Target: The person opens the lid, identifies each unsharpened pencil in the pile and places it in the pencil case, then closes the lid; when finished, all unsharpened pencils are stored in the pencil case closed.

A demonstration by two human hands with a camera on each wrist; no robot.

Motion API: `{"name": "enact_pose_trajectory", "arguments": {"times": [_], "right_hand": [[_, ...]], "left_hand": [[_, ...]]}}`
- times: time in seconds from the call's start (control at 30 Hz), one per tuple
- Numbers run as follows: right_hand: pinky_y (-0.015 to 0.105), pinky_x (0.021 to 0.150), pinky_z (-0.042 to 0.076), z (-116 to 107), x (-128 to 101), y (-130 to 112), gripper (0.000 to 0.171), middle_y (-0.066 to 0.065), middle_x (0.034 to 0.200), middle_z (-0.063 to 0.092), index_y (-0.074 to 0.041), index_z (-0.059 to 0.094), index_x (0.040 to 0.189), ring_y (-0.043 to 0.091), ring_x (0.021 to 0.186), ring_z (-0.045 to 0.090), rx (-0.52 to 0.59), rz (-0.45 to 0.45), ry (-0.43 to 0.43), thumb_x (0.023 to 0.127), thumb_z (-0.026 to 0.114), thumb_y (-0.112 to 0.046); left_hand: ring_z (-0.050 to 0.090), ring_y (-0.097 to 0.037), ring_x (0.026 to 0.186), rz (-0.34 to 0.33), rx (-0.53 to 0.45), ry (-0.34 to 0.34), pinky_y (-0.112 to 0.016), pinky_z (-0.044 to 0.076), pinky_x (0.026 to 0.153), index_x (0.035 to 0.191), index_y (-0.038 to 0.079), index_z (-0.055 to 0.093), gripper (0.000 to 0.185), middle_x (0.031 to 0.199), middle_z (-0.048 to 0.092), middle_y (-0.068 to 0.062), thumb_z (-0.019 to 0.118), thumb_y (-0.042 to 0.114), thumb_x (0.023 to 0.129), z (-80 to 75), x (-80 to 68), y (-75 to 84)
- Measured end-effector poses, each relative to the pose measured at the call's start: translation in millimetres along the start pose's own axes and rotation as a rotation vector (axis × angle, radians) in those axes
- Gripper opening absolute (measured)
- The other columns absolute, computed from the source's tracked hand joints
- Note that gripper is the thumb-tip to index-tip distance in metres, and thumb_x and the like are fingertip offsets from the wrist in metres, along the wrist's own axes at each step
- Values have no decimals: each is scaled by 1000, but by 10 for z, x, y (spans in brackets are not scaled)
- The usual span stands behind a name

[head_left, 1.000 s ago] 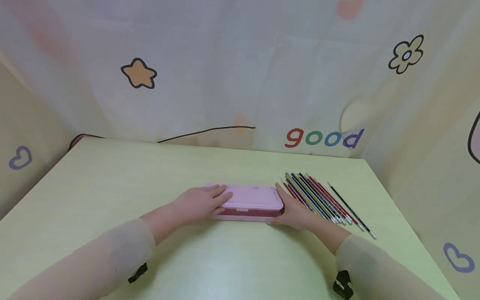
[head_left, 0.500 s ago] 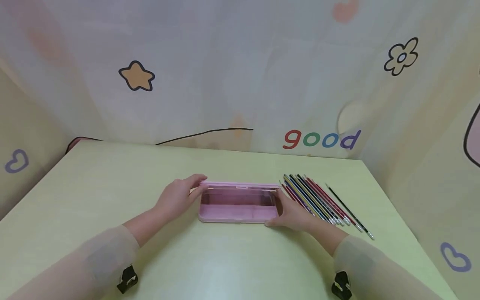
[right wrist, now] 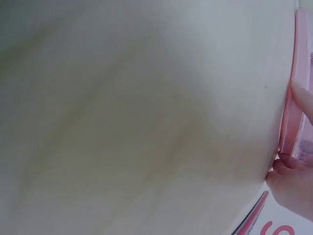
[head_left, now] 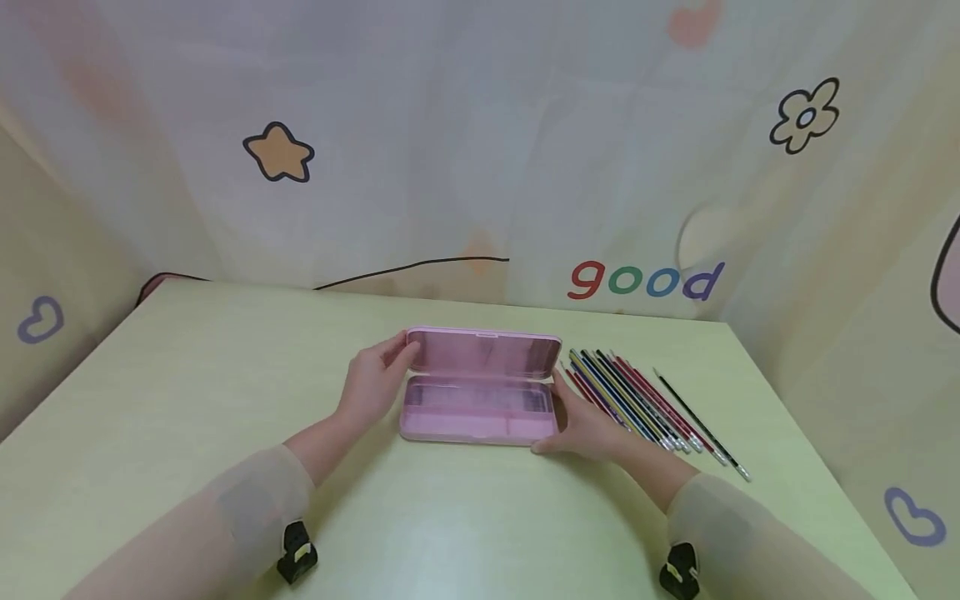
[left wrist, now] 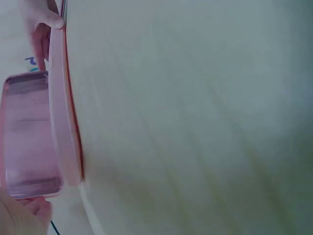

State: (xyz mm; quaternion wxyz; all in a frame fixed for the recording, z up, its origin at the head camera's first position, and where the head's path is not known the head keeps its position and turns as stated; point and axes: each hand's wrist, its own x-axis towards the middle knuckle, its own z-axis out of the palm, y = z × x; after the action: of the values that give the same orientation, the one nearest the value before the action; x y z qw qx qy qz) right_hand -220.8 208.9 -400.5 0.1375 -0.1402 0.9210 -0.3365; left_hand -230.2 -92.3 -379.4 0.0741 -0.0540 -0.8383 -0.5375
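Observation:
A pink pencil case (head_left: 456, 426) stands with its lid (head_left: 480, 353) raised at the back, and divided compartments show inside the base. My left hand (head_left: 372, 377) pinches the left end of the lid between thumb and fingers; in the left wrist view, that hand (left wrist: 23, 215) appears at the lower corner by the lid (left wrist: 32, 132). Around the right end of the base, my right hand (head_left: 588, 422) holds the case, thumb at the front and fingers behind. The right wrist view shows the right hand (right wrist: 295, 188) at the case's end (right wrist: 292, 122).
Several pencils (head_left: 637, 400) lie side by side just right of the case, partly behind the right hand. One dark pencil (head_left: 701, 423) lies a little apart from them. The pale table (head_left: 442, 517) ends at a printed curtain (head_left: 420, 150) behind and at the sides.
The lid has swung up and back from closed. My left hand moved from lying on the lid to its left edge and followed it. The right hand keeps its hold.

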Motion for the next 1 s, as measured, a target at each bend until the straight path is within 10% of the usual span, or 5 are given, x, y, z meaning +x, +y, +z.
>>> {"name": "enact_pose_trajectory", "arguments": {"times": [0.23, 0.5, 1.0], "right_hand": [[52, 108, 17, -9, -8, -29, 122, 18, 145, 34, -9, 1, 150, 33, 133, 31, -22, -13, 3, 66, 86, -30], [53, 108, 15, -5, 5, -20, 123, 16, 149, 28, -9, 1, 150, 33, 135, 26, -26, 30, -6, 65, 85, -35], [52, 108, 18, -5, -7, -31, 118, 14, 153, 20, -5, 4, 150, 33, 137, 23, -53, 46, -12, 68, 83, -37]], "left_hand": [[19, -31, 138, -60, 52, -278, -46, 18, 109, 148, 1, 11, 77, 151, 19, -15, 31, 55, 97, -46, 19, 97], [10, -26, 141, -132, -167, -519, -45, 13, 110, 149, 4, 6, 91, 154, 8, -12, 6, 72, 88, -207, 176, 53], [2, -33, 140, -228, -255, -615, -42, 7, 111, 146, -6, 0, 92, 153, -2, -20, 1, 67, 90, -201, 266, 0]]}}
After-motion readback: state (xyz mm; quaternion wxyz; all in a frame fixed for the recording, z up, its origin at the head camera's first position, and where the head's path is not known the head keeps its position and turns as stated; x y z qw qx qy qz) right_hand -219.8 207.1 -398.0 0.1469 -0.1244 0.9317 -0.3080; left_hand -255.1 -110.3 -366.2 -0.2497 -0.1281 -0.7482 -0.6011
